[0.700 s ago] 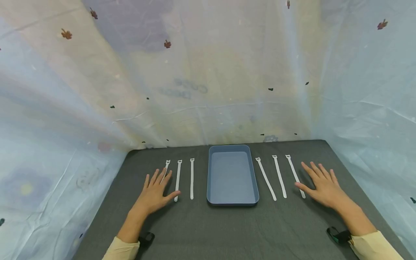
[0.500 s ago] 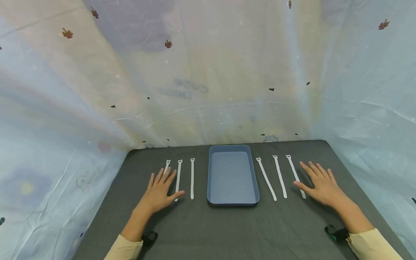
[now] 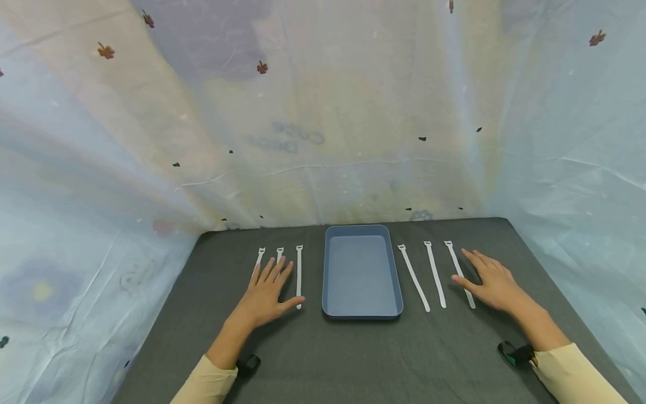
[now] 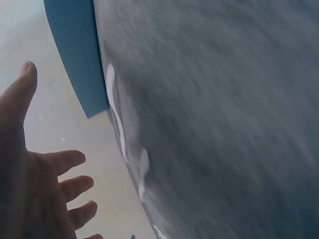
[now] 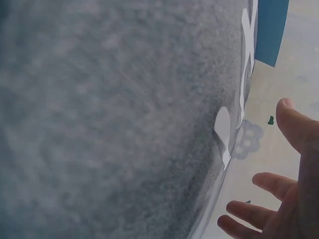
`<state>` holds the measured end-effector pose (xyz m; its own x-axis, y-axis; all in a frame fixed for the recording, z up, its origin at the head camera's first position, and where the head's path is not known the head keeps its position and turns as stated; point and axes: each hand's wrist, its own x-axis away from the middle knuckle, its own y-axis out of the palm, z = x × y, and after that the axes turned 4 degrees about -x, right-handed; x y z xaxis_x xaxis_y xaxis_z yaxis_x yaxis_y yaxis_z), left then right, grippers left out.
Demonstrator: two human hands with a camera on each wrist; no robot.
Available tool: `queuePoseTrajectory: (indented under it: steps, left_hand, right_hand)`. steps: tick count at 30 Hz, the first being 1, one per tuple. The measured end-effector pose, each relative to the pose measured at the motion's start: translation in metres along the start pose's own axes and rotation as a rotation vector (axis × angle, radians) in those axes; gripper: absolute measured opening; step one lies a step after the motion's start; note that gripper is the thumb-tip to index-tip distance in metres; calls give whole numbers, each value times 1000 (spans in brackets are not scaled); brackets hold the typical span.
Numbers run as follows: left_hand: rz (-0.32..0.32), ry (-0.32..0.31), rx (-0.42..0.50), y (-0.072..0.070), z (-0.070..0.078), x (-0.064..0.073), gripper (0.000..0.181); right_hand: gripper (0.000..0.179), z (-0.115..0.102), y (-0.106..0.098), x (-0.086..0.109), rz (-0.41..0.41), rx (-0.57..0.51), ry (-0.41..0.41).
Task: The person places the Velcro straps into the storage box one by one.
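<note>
The left hand point(image 3: 264, 300) was spread above the desk point(image 3: 363, 359), palm down and holding nothing. From the head camera, its fingers covered much of the outer left strap point(image 3: 259, 258) and the middle left strap point(image 3: 280, 253), while its thumb crossed the near end of the inner left strap point(image 3: 299, 272). The right hand point(image 3: 494, 283) was likewise spread and held nothing, its thumb lying across the view of the outer right strap point(image 3: 453, 255). The middle right strap point(image 3: 435, 275) and the inner right strap point(image 3: 414, 278) lay between that hand and the blue tray point(image 3: 360, 275), which sat at the centre with three white straps on either side. Pale yellow sleeves point(image 3: 575, 367) covered both forearms. A printed sheet point(image 3: 353, 112) hung behind the desk.
</note>
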<state>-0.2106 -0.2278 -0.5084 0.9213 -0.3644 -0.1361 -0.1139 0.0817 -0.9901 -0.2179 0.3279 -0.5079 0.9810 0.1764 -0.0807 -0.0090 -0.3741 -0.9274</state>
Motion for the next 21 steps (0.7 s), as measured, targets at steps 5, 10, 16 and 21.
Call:
queuePoseTrajectory:
  steps: [5, 10, 16, 21]
  left_hand:
    - [-20, 24, 7, 0, 14, -6, 98]
    - [-20, 56, -8, 3, 25, -11, 100]
    - [-45, 94, -11, 2, 40, -16, 101]
    - [-45, 126, -7, 2, 50, -18, 104]
  right_hand:
    - [88, 3, 1, -5, -1, -9, -3]
    - [86, 6, 2, -13, -1, -36, -10]
    - [82, 8, 4, -20, -10, -71, -12]
    - [74, 10, 5, -25, 13, -117, -42]
